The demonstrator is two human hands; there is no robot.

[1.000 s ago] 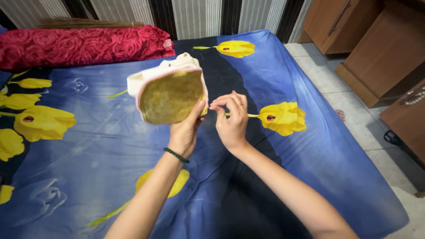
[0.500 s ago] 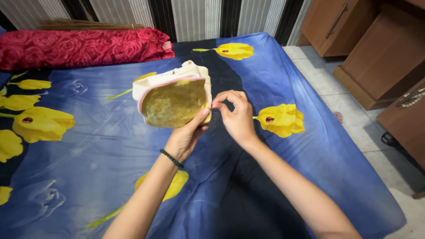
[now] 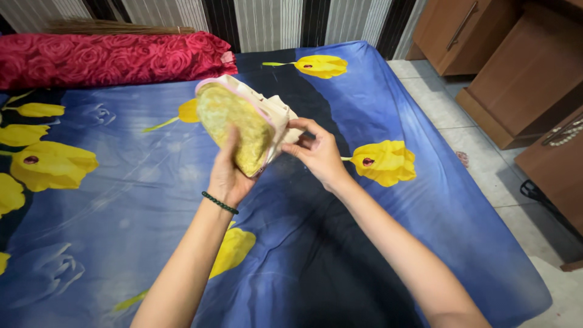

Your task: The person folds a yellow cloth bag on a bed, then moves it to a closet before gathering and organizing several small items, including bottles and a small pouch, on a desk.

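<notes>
Above the blue flowered bedsheet (image 3: 91,200), the left hand (image 3: 228,176) had turned the cream pouch (image 3: 243,124) from flat-on to edge-on and gripped its yellow face, while the right hand (image 3: 319,155), fingers half curled, now pinched its cream side.

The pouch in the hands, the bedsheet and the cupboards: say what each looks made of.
Pouch: soft cloth, a fuzzy yellow-green face with pink piping and cream sides; it folds limply. Bedsheet: thin printed fabric with a slight sheen and wrinkles. Cupboards: brown wood or wood-look board, smooth and matte; which one is unclear.
</notes>
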